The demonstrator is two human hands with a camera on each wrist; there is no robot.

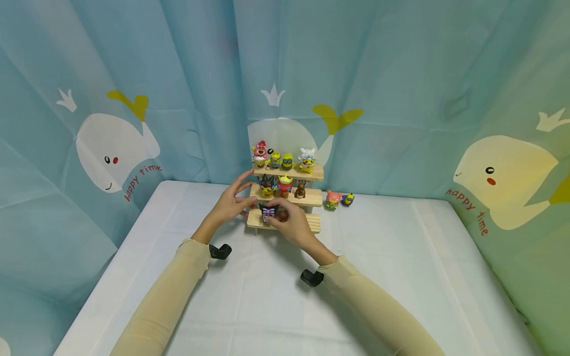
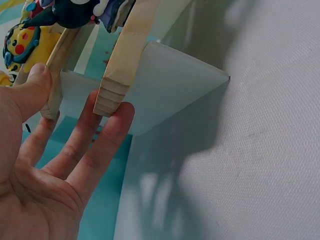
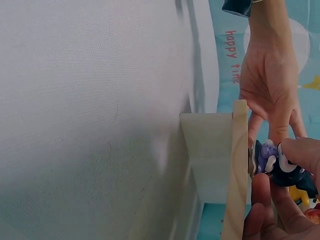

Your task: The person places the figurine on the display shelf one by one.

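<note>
A three-tier wooden display stand (image 1: pixel 313 198) bears small figurines. On the left side of its lowest board, my right hand (image 1: pixel 291 225) pinches a black-and-purple figurine (image 1: pixel 268 212) between thumb and fingers. In the right wrist view that figurine (image 3: pixel 267 157) stands with its base right at the board (image 3: pixel 237 170). My left hand (image 1: pixel 229 202) holds the stand's left end. Its thumb lies on the middle board (image 2: pixel 57 65) in the left wrist view, with fingertips at the end of the lowest board (image 2: pixel 120 65).
On the top tier stand a pink bear figurine (image 1: pixel 260 154), two yellow ones and a white-topped one (image 1: pixel 307 160). The middle tier carries three more, including a brown figurine (image 1: pixel 300 189). A pink figurine (image 1: pixel 332 200) and a blue-yellow one (image 1: pixel 348 199) sit right of the stand, before a curtain (image 1: pixel 378 158).
</note>
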